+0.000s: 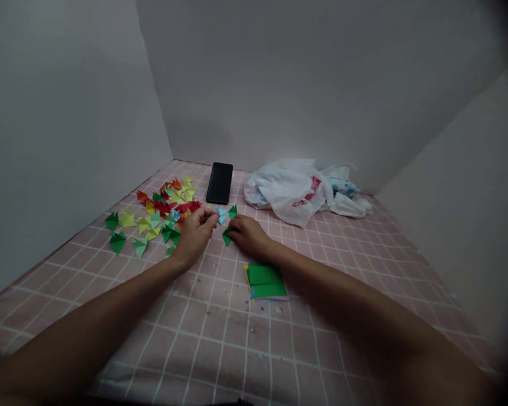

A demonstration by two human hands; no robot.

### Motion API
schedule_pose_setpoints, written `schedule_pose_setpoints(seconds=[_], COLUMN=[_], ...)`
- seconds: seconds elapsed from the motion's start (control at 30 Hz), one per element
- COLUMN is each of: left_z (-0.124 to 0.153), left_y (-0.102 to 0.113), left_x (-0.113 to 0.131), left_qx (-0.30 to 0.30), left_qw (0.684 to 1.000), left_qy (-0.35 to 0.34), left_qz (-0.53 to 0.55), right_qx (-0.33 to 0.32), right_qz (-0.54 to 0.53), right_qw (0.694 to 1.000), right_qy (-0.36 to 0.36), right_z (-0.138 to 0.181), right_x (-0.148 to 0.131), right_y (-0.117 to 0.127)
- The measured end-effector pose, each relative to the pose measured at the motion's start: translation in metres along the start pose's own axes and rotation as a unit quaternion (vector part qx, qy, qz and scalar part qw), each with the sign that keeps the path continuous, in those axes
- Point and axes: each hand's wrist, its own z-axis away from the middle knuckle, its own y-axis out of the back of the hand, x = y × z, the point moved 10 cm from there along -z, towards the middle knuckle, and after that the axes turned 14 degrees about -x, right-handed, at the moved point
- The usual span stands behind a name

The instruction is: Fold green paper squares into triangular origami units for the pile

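While reaching forward over the pink surface (220, 349) with its white grid lines: two bare arms, angled inward from the lower corners of the view, wrists low, the hands close together near the middle of the surface, almost touching at the fingers. Left hand (195, 234) turned knuckles up, its fingers (209, 214) drawn together in a pinch on a small light-blue paper triangle (222, 215), held just above the surface. Right hand (248, 235) palm down, its fingers curled forward and low, with a green folded paper triangle (226, 237) just under the fingertips; impossible to tell whether clamped on it or only touching it. Just beyond, a second green paper triangle (232, 211), right beside the light-blue one; whether joined to it, too small to tell. To the left of the hands, a loose scatter of folded origami units (165, 208) in red, orange, yellow, lime and green, the nearest pieces just beside the left hand. Beyond the hands, a black smartphone (219, 183) lying flat; to its right, a crumpled white plastic bag (288, 189). Nearer the body, beside the right forearm, a small stack of green, yellow and blue paper squares (266, 281).
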Motion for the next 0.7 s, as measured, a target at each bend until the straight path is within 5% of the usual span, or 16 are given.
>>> schedule_pose_setpoints(seconds=[0.27,0.43,0.57,0.7], left_z=[0.001,-0.004,-0.011,-0.012], left_y=[0.019,0.025,0.008,-0.005], left_x=[0.009,0.018,0.025,0.022], left_qx=[0.062,0.079,0.011,-0.033], left_qw=[0.996,0.977,0.9,0.829], left_qy=[-0.057,-0.074,-0.073,-0.063], left_qz=[-0.021,-0.181,-0.429,-0.555], right_qx=[0.0,0.009,0.016,0.017], right_qz=[0.016,0.017,0.002,-0.009], right_qw=[1.0,1.0,1.0,1.0], right_qy=[0.005,-0.007,-0.014,-0.014], right_z=[-0.007,0.009,0.005,-0.007], right_x=[-0.007,0.001,-0.002,-0.004], right_y=[0.006,0.021,0.013,0.0])
